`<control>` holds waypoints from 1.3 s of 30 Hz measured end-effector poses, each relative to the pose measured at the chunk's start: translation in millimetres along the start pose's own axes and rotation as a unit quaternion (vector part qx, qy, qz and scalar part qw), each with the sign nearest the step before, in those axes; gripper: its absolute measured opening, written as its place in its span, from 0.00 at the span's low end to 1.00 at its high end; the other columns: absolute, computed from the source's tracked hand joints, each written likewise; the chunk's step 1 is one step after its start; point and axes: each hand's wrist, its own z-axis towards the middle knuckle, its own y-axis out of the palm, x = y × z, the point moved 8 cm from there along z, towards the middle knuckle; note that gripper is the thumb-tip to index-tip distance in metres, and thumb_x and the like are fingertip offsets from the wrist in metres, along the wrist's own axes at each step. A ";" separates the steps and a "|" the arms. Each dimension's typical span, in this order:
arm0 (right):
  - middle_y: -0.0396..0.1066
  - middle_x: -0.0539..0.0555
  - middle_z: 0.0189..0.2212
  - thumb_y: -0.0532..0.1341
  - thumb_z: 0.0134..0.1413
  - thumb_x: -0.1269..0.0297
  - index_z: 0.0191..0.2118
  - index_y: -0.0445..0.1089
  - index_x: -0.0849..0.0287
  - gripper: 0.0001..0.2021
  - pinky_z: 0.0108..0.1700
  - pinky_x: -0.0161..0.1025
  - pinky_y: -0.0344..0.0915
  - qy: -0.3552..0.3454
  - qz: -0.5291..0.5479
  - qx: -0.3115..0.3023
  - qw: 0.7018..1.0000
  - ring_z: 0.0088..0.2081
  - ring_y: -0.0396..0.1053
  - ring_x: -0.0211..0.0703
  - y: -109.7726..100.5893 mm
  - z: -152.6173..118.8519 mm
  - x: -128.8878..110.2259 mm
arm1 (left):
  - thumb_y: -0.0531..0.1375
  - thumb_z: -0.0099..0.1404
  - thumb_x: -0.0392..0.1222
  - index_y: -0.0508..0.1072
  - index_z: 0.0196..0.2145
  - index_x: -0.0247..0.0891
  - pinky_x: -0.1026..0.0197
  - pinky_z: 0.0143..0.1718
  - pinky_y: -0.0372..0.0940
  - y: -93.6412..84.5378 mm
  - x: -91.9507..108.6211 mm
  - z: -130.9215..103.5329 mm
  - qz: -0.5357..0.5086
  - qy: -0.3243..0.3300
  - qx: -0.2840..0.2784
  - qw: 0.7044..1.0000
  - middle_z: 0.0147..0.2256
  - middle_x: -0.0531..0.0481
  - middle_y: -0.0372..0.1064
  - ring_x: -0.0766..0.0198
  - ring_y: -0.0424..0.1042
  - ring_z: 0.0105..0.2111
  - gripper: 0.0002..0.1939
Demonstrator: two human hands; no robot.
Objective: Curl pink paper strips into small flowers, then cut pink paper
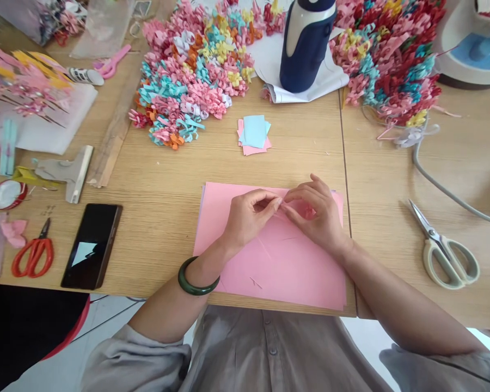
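My left hand (251, 216) and my right hand (318, 218) meet above a sheet of pink paper (277, 277), fingertips almost touching. Both are closed in a pinch on a small curled pink piece (309, 211). Most of that piece is hidden by my fingers, so its exact shape is unclear. A few thin pink slivers (256, 283) lie on the sheet below. Beyond the sheet sits a little stack of blue and pink paper squares (254, 132). A dark green bangle (196, 276) circles my left wrist.
Heaps of curled colourful flowers (200, 71) line the back, beside a navy bottle (306, 46). Scissors with cream handles (449, 256) lie right, near a grey cable (445, 185). A phone (92, 246), red-handled scissors (33, 253) and a wooden strip (114, 136) lie left.
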 end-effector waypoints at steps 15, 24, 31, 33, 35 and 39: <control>0.74 0.46 0.26 0.64 0.59 0.62 0.31 0.72 0.53 0.06 0.65 0.56 0.60 0.039 0.082 0.008 0.996 0.31 0.71 0.37 -0.2 -2.2 7.4 | 0.62 0.66 0.42 0.81 0.34 0.39 0.58 0.47 0.67 -2.9 17.0 1.7 0.007 0.062 -0.026 0.998 0.35 0.48 0.78 0.62 0.74 0.40 0.08; 0.73 0.46 0.25 0.64 0.60 0.54 0.29 0.71 0.54 0.12 0.66 0.57 0.60 0.039 0.118 -0.021 0.992 0.31 0.71 0.37 1.2 -0.5 5.7 | 0.68 0.60 0.41 0.81 0.30 0.41 0.60 0.41 0.69 -0.3 0.0 5.5 -0.116 -0.008 -0.084 0.990 0.33 0.50 0.77 0.63 0.74 0.36 0.03; 0.74 0.45 0.25 0.64 0.60 0.58 0.30 0.73 0.53 0.08 0.67 0.55 0.58 0.036 0.134 -0.035 0.990 0.32 0.71 0.38 5.0 -1.9 4.5 | 0.67 0.61 0.42 0.80 0.30 0.39 0.61 0.40 0.68 -3.1 3.6 6.2 -0.074 0.026 -0.061 0.995 0.32 0.50 0.76 0.65 0.73 0.35 0.05; 0.74 0.45 0.24 0.64 0.60 0.60 0.31 0.73 0.53 0.07 0.67 0.55 0.58 0.034 0.138 -0.027 0.989 0.32 0.71 0.37 4.2 -1.8 4.1 | 0.66 0.62 0.42 0.79 0.30 0.38 0.61 0.40 0.69 -4.8 5.8 4.9 -0.060 0.040 -0.031 0.997 0.32 0.50 0.75 0.65 0.73 0.35 0.06; 0.73 0.45 0.24 0.63 0.61 0.62 0.31 0.72 0.53 0.07 0.67 0.56 0.59 0.039 0.138 -0.023 0.989 0.32 0.71 0.37 3.6 -1.6 4.6 | 0.66 0.62 0.42 0.79 0.30 0.37 0.61 0.41 0.69 -6.5 8.8 3.6 -0.037 0.059 -0.007 0.998 0.32 0.49 0.75 0.65 0.73 0.36 0.06; 0.73 0.45 0.25 0.62 0.60 0.65 0.30 0.71 0.53 0.07 0.66 0.56 0.60 0.052 0.125 -0.014 0.991 0.32 0.72 0.38 1.2 -1.0 5.7 | 0.64 0.65 0.44 0.80 0.32 0.39 0.61 0.43 0.68 -7.8 8.7 3.9 -0.026 0.047 -0.008 0.999 0.34 0.49 0.77 0.64 0.74 0.38 0.08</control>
